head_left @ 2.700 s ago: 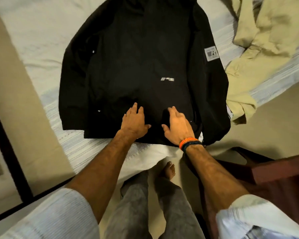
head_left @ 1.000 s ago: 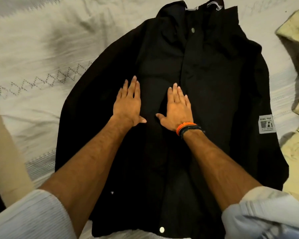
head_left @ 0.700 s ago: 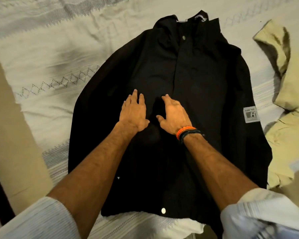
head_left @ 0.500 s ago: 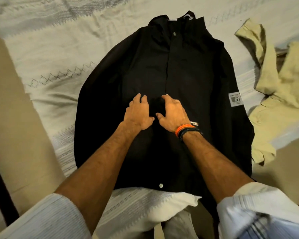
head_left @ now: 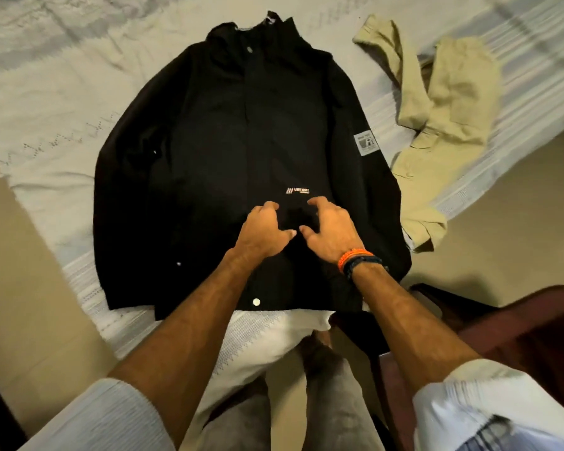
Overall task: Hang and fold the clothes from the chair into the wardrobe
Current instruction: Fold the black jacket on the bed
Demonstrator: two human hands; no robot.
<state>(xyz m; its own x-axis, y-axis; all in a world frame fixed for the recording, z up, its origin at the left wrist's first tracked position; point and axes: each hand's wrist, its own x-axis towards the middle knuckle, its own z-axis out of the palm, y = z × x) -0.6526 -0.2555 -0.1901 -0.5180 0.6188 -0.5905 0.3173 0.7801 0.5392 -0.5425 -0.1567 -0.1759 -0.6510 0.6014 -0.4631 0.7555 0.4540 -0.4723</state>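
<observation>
Now, from the head view, we have the black jacket (head_left: 228, 151) spread flat, front up, on the bed (head_left: 46, 102), its collar away from us and its hem lying just short of the bed's near edge, where the pale sheet (head_left: 267, 340) droops over the side. Our left hand (head_left: 262, 234) and right hand (head_left: 329, 231) sit close together on the lower middle of the jacket, just below its small white chest logo (head_left: 298, 191). The fingers of both hands are curled, and they seem to be bunching the dark cloth between them, though the black fabric hides how much they grip. Our right wrist carries orange and dark bands (head_left: 358, 260).

Both sleeves lie along the jacket's sides; the right-hand one bears a grey patch (head_left: 365, 143) and reaches down to the bed's corner. Just beyond that sleeve, khaki trousers (head_left: 437, 125) lie rumpled on the bed, one leg hanging over the edge. Open sheet stretches left of the jacket. A dark wooden chair (head_left: 518, 327) stands close at our right, and bare floor (head_left: 23, 288) shows at our left.
</observation>
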